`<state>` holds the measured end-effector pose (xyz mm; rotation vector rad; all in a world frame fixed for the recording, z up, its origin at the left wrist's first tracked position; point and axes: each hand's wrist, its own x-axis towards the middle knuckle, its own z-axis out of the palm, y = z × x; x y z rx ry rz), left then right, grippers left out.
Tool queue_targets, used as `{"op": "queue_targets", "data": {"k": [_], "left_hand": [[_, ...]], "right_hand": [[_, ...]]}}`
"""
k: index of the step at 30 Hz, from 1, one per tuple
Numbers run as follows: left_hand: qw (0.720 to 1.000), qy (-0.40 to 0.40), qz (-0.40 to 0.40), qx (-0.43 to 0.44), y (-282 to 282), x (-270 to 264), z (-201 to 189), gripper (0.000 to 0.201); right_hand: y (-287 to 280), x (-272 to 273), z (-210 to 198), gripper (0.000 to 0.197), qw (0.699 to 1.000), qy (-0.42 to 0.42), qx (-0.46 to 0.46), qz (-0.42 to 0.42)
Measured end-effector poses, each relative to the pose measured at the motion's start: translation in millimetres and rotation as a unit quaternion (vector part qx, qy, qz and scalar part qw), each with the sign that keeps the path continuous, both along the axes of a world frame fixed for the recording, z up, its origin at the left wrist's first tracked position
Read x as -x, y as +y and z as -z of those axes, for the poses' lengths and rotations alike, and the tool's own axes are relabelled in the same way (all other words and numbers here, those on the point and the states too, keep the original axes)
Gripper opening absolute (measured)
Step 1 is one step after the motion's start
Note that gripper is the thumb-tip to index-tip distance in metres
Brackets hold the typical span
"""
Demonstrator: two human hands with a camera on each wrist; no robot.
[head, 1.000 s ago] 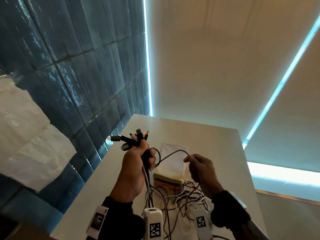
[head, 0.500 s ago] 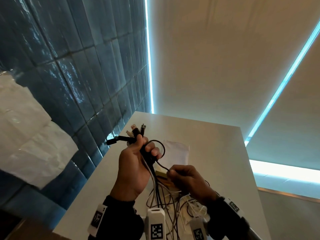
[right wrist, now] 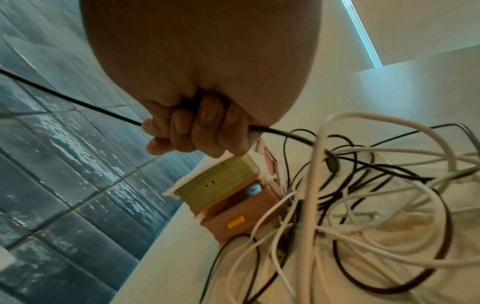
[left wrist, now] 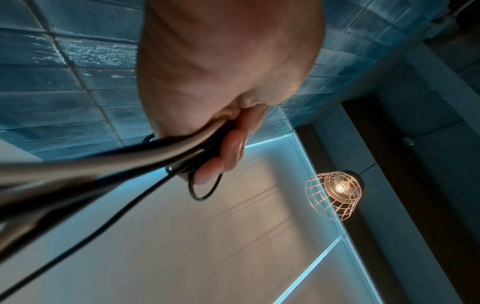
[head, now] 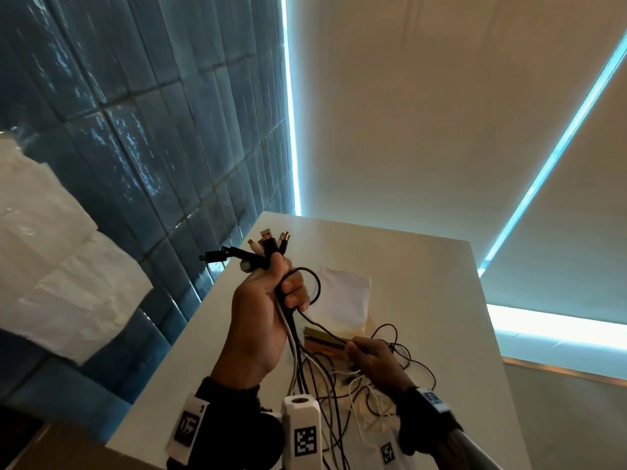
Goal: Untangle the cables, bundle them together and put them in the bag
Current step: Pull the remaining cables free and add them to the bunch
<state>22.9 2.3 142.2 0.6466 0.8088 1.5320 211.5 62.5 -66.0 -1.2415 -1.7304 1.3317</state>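
My left hand [head: 271, 300] is raised above the white table [head: 424, 283] and grips a bundle of black and white cables [head: 295, 337]; their plugs [head: 261, 249] fan out above my fist. A small black loop [head: 314, 286] curls beside my fingers [left wrist: 231, 152]. My right hand [head: 369, 354], lower and to the right, holds one thin black cable [right wrist: 78, 102] in curled fingers [right wrist: 197, 131], stretched between both hands. Loose black and white cables [right wrist: 363, 195] lie tangled on the table under it. A white bag [head: 342, 300] lies flat beyond the hands.
Small green and brown boxes [right wrist: 228, 197] are stacked on the table by the bag's near edge. A blue tiled wall [head: 152, 147] runs along the table's left side. A caged lamp [left wrist: 335, 191] hangs overhead. White sheets [head: 51, 283] hang on the wall at left.
My right hand has moved down and to the right along the thin black cable, drawing it out from the left hand. The left hand lifted slightly, and the loop beside it grew.
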Motion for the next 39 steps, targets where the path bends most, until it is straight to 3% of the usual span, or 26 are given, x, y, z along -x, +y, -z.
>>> {"op": "queue_targets", "data": {"k": [4,7,11,16,20,26,34,39], "left_hand": [[1.000,0.013,-0.007,0.002,0.4,6.9,-2.2,0.030],[0.998,0.057,-0.022,0.022,2.3,8.7,-1.2,0.031],[0.995,0.074,-0.027,0.059,8.0,5.7,3.1,0.030],[0.989,0.095,-0.017,0.108,15.4,-10.0,17.0,0.028],[0.989,0.083,-0.035,0.117,18.3,-16.2,22.3,0.024],[0.997,-0.042,-0.014,0.058,15.8,-12.6,11.0,0.028],[0.999,-0.024,-0.009,0.027,15.0,-15.6,14.0,0.027],[0.999,0.024,-0.006,0.025,13.3,-17.1,14.4,0.028]], "right_hand": [[5.3,-4.8,11.5,0.031,0.998,-0.028,0.028,0.043],[9.8,-3.2,-12.7,0.032,0.992,-0.013,0.056,0.114],[14.2,0.2,-66.2,0.026,0.975,0.133,0.066,0.163],[0.9,15.3,-127.2,0.021,0.963,0.260,-0.003,0.071],[-14.2,21.7,-149.0,0.021,0.967,0.246,-0.041,-0.051],[-25.8,15.4,-127.1,0.022,0.975,0.182,0.034,-0.120],[-13.8,9.5,-78.2,0.025,0.982,0.138,0.102,-0.075],[-2.2,9.4,-54.2,0.030,0.992,0.083,0.080,-0.060]]}}
